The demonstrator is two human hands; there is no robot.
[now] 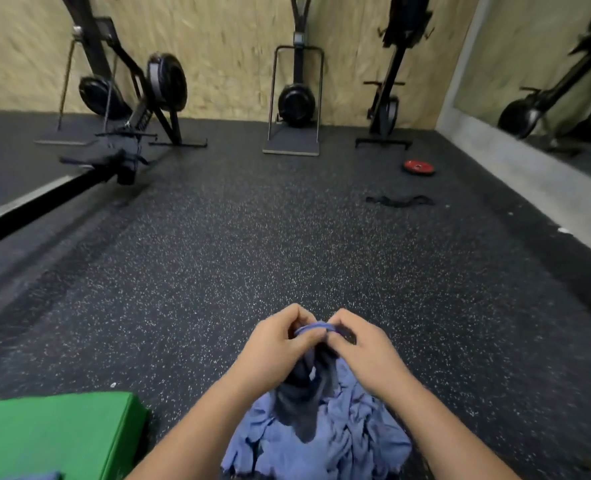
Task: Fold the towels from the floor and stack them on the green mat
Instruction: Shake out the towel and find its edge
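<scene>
A blue towel (316,375) hangs bunched from both of my hands at the bottom middle of the view. My left hand (276,348) pinches its top edge, and my right hand (360,348) pinches the same edge close beside it. Below the hands a crumpled heap of blue towels (349,445) lies on the floor. The green mat (52,434) sits at the bottom left, with the edge of a blue towel (41,476) showing on it at the frame's bottom edge.
Black speckled rubber floor (252,254) stretches ahead. Rowing and ski machines (296,98) stand along the plywood wall. A rower rail (45,195) lies at the left. A red weight plate (419,166) and a black strap (399,201) lie at the right, before a mirror (546,64).
</scene>
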